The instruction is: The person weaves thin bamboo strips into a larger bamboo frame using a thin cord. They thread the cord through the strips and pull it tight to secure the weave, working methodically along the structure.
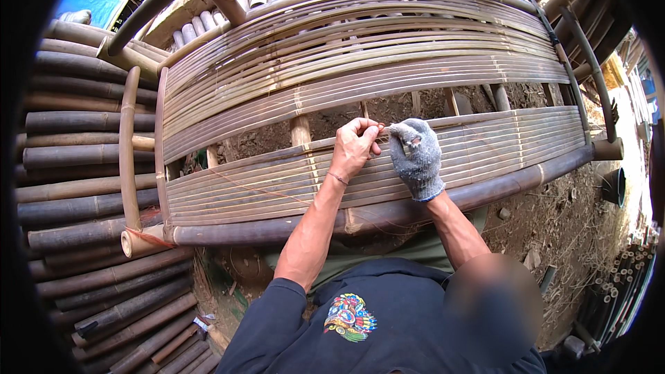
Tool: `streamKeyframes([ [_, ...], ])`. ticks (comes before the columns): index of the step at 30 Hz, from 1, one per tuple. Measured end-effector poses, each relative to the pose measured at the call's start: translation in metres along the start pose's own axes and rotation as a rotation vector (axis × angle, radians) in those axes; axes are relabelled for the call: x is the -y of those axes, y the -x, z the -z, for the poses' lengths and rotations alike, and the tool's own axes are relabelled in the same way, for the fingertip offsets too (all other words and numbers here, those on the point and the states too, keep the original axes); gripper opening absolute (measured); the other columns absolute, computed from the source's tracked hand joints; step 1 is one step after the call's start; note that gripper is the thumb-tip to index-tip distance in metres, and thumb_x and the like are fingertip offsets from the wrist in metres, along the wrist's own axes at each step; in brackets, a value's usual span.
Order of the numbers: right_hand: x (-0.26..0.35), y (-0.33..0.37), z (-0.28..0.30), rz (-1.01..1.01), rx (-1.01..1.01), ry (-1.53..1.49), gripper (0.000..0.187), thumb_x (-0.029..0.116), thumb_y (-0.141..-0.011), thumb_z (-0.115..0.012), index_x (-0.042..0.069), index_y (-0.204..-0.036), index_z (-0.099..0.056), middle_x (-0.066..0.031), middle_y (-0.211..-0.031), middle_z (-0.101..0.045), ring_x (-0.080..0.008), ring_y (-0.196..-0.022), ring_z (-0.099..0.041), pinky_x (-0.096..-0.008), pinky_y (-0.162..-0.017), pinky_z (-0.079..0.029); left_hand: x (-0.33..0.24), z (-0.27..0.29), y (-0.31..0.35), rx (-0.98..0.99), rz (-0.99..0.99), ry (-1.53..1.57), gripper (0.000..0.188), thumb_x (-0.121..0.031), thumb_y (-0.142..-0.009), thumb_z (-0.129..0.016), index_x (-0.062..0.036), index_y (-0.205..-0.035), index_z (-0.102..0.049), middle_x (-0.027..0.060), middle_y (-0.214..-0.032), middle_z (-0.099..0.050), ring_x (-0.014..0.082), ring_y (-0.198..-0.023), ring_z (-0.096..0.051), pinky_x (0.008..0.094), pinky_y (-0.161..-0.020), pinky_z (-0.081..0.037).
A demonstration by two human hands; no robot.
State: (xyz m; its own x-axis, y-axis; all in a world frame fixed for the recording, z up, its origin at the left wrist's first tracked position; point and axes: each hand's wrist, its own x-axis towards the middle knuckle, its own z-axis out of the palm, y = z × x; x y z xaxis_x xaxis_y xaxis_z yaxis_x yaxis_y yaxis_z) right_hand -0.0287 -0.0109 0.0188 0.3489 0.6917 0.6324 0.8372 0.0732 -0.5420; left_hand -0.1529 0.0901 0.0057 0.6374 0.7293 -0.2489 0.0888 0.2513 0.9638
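Note:
My bare left hand (355, 145) pinches a thin reddish-orange cord (381, 127) between thumb and fingers. Close beside it, my right hand (417, 158) wears a grey knitted glove, worn or stained near the fingers. Its fingers are closed, and what sits between them is hidden. Both hands are over the near band of bamboo slats (242, 190), at its far edge, by the gap in the seat of a bamboo bench. Another stretch of thin orange strand trails over the slats left of my left forearm.
A thick dark bamboo pole (374, 216) forms the bench's near edge. Across the gap lies the wider far band of slats (346, 45). Stacked bamboo poles (90, 156) fill the left side. Bare soil (554, 215) and a dark bucket (613, 185) are at right.

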Motion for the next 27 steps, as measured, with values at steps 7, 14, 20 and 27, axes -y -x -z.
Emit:
streamKeyframes([
  [7,-0.006,-0.007,-0.001,0.132,0.177,0.228,0.022,0.015,-0.08,-0.072,0.014,-0.102,-0.068,-0.0051,-0.083,-0.061,-0.0268,-0.08,-0.06,-0.0416,-0.073,-0.045,0.003,0.008,-0.004,0.052,0.081,0.061,0.016,-0.015,-0.097,-0.062,-0.0005,-0.103,-0.067,0.0005,-0.076,-0.066,0.0049,-0.061,-0.06,0.0182,-0.051,-0.046],
  [14,-0.014,-0.001,-0.009,0.118,0.189,0.145,0.02,0.017,-0.079,-0.071,0.012,-0.099,-0.067,-0.0062,-0.08,-0.06,-0.0279,-0.078,-0.059,-0.0427,-0.071,-0.045,0.001,0.019,-0.007,0.162,0.138,0.076,0.019,-0.018,-0.095,-0.067,-0.0013,-0.103,-0.068,0.0003,-0.081,-0.068,0.0055,-0.067,-0.063,0.0189,-0.056,-0.049],
  [20,-0.016,-0.012,-0.002,0.153,0.197,0.15,0.012,0.02,-0.076,-0.07,0.013,-0.083,-0.065,-0.0073,-0.074,-0.057,-0.0289,-0.074,-0.059,-0.0433,-0.068,-0.045,0.001,0.009,-0.004,0.109,0.086,0.059,0.021,-0.022,-0.094,-0.07,-0.0029,-0.103,-0.07,0.0024,-0.087,-0.071,0.0088,-0.073,-0.068,0.0204,-0.063,-0.053],
  [27,-0.03,-0.034,0.025,0.276,0.048,0.363,0.014,0.011,-0.071,-0.071,0.013,-0.074,-0.057,-0.0065,-0.068,-0.053,-0.0286,-0.068,-0.057,-0.0431,-0.071,-0.046,0.01,-0.006,-0.002,0.092,-0.043,-0.193,0.023,-0.023,-0.095,-0.068,-0.0011,-0.098,-0.07,0.0016,-0.078,-0.069,0.0087,-0.068,-0.065,0.0225,-0.061,-0.052],
])
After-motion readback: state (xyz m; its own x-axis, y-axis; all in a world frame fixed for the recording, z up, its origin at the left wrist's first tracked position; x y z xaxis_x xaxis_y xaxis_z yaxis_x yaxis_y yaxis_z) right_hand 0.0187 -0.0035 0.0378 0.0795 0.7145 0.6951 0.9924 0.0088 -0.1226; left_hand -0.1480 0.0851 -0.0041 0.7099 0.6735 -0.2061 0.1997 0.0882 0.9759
